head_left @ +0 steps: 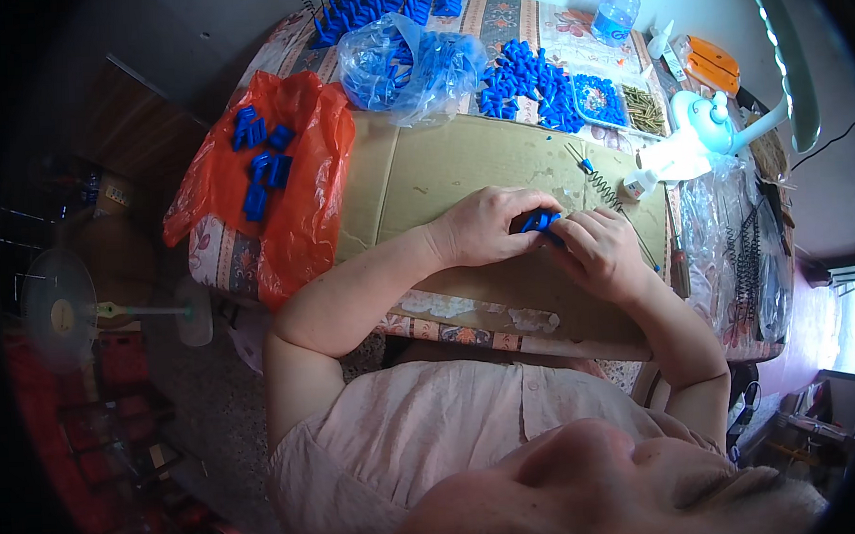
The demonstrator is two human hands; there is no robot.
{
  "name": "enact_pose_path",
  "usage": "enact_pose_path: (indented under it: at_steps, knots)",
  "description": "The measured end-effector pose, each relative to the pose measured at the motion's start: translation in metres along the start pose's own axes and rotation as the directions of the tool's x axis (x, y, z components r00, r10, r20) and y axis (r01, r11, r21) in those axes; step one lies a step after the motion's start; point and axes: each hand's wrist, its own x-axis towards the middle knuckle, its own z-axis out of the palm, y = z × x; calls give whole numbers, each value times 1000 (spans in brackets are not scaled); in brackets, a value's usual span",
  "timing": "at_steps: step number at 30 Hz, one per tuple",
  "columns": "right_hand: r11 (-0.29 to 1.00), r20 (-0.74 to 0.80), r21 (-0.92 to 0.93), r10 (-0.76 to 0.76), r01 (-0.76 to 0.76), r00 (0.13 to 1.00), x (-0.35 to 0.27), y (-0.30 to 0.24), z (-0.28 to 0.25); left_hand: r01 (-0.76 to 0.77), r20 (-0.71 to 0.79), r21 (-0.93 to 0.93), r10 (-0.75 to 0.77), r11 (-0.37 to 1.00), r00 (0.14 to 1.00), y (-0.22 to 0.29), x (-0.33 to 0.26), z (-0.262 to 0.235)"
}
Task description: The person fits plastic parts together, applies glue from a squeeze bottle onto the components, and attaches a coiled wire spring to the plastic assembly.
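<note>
A small blue plastic piece [540,221] is held between my two hands over the cardboard. My left hand [491,226] closes round it from the left, with thumb and fingers pinching it. From the other side my right hand [598,248] grips the same piece with bent fingers. Much of the piece is hidden by my fingers. Just beyond my right hand lies a dark coil spring [604,191], and a small blue part [586,166] with thin metal rods is at its far end. Whether the spring touches my right hand I cannot tell.
Brown cardboard [423,162] covers the table's middle. A red plastic bag [301,206] with several blue pieces lies left. Behind are a clear bag [409,67], loose blue parts [524,81], a tray of small blue parts [599,100], brass-coloured pins [642,111] and a bottle [618,10].
</note>
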Motion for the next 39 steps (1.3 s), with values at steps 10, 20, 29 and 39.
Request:
enact_pose_path:
  at_steps: [10,20,29,39]
  knots:
    - [1000,-7,-5,-3,3,1000,0,0,0,-10,7,-9,10,1000,1000,0,1,-1]
    - [1000,-5,0,2,-2,1000,1,0,1,-8,-3,0,8,1000,1000,0,0,0]
    - [1000,10,0,1,-1,1000,1,0,-1,-4,12,-15,4,1000,1000,-1,1,-1]
    - [1000,2,0,-1,1,1000,0,0,0,-16,3,-13,16,1000,1000,-1,0,0]
